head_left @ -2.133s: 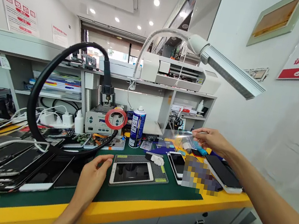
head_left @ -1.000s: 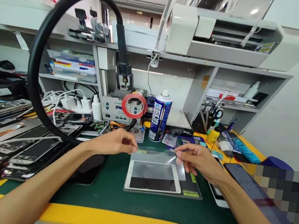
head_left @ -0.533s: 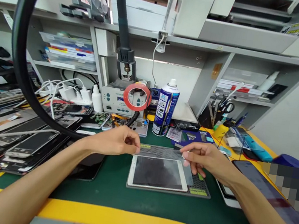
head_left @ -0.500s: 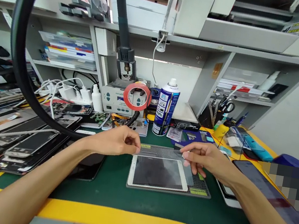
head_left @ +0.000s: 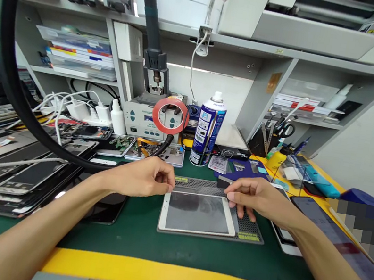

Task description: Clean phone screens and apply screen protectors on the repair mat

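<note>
White-framed tablet [head_left: 198,214] underneath, I'd square up the clear film [head_left: 235,219] first, left hand [head_left: 147,177] and right hand [head_left: 259,197] both pinched closed on it.

Free mat [head_left: 189,255] before tablet [head_left: 199,214], spray can [head_left: 207,131] behind

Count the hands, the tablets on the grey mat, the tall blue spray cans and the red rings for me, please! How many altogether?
Left hand and right hand: 2
White tablet on the grey mat: 1
Blue spray can: 1
Red ring: 1
Total: 5
</note>
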A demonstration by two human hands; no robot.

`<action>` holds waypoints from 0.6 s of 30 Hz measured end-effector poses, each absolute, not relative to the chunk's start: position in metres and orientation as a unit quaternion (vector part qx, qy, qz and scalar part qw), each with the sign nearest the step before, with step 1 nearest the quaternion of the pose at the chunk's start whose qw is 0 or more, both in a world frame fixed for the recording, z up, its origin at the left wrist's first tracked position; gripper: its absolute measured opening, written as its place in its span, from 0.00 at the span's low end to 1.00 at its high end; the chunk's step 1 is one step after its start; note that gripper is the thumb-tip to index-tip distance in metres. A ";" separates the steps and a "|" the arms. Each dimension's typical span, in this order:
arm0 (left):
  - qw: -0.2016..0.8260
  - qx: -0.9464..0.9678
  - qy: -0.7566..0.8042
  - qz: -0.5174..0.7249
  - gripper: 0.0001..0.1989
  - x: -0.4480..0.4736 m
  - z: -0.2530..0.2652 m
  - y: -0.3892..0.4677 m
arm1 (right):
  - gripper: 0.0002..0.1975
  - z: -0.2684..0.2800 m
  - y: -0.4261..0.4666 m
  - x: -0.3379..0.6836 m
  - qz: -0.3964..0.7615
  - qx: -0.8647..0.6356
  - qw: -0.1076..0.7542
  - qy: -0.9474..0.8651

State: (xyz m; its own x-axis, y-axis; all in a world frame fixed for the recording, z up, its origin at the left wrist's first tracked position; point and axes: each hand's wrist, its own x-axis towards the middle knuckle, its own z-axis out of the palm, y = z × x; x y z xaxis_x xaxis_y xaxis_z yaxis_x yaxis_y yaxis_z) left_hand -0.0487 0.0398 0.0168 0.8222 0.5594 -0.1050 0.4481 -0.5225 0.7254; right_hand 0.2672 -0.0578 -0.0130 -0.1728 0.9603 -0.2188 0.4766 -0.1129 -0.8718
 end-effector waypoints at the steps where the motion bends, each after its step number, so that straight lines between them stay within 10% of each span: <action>1: 0.396 0.868 0.290 0.071 0.11 -0.049 0.017 0.040 | 0.20 -0.013 -0.058 0.267 0.458 -0.589 0.261 -0.613; 18: 0.414 0.845 0.331 0.067 0.08 -0.049 0.002 0.048 | 0.19 -0.010 -0.060 0.267 0.442 -0.575 0.272 -0.633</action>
